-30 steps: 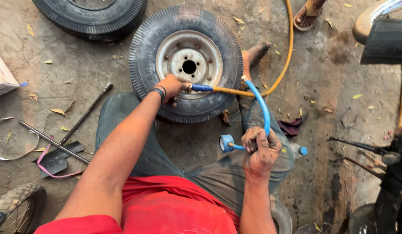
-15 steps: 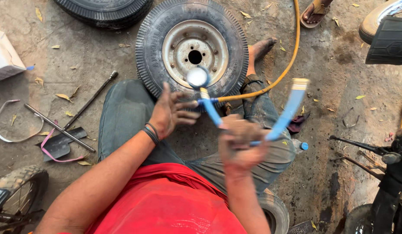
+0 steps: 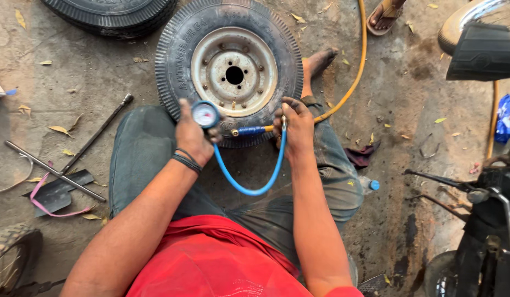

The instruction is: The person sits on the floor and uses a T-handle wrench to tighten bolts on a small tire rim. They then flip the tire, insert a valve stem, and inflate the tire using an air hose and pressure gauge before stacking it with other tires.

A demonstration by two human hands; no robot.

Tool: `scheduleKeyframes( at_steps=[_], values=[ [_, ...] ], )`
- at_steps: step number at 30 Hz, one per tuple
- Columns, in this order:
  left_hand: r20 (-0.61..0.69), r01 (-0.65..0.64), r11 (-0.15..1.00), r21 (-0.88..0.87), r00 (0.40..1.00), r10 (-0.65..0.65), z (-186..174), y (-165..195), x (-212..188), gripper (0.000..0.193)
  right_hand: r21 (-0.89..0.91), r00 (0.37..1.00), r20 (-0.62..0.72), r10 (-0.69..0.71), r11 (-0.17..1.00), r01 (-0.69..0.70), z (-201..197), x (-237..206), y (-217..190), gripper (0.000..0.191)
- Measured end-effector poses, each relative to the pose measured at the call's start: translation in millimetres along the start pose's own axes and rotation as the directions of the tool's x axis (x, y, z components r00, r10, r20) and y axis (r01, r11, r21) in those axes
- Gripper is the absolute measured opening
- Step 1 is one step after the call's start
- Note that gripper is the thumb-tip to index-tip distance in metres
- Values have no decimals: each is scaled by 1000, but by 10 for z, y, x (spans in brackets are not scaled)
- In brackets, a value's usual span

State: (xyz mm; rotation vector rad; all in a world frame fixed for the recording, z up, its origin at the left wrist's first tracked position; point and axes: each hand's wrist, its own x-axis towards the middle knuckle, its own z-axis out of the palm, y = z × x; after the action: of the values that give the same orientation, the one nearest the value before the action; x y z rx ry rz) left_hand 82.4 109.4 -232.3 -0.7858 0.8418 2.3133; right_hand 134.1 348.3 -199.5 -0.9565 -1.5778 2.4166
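OK, we've got the left hand [image 3: 192, 136] wrapped tight around the round pressure gauge [image 3: 205, 115], dial up, while the right hand [image 3: 295, 130] pinches the chuck end of the blue hose [image 3: 249, 190] just at the lower rim of the wheel [image 3: 231, 70] lying flat between our knees. To read it well, we'd judge: keep the chuck square on the valve, hold the gauge steady, and leave the hose loop slack, clear of the yellow air line [image 3: 351, 82].

Round pressure gauge [image 3: 205, 114] upright, blue hose [image 3: 249, 187] looping below.
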Motion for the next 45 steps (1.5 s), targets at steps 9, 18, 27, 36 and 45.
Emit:
scheduleKeyframes(
  at_steps=[9, 18, 27, 36, 45],
  values=[
    [-82, -65, 978, -198, 995, 49, -54, 90, 35, 64, -91, 984, 112, 138, 988, -128, 117, 482, 13, 26],
    [110, -39, 999, 4, 993, 39, -135, 31, 503, 63, -671, 958, 279, 68, 727, 143, 588, 500, 79, 28],
    [88, -263, 952, 159, 964, 251, -275, -130, 678, 62, -894, 908, 419, 13, -168, 415, 1039, 446, 480, 16],
    [59, -268, 949, 168, 963, 261, -249, -115, 693, 61, -808, 872, 490, 11, -369, 459, 990, 500, 491, 20],
    [45, -253, 960, 122, 967, 249, -225, -68, 687, 61, -790, 859, 513, -8, -397, 468, 1147, 496, 473, 20]
  ],
)
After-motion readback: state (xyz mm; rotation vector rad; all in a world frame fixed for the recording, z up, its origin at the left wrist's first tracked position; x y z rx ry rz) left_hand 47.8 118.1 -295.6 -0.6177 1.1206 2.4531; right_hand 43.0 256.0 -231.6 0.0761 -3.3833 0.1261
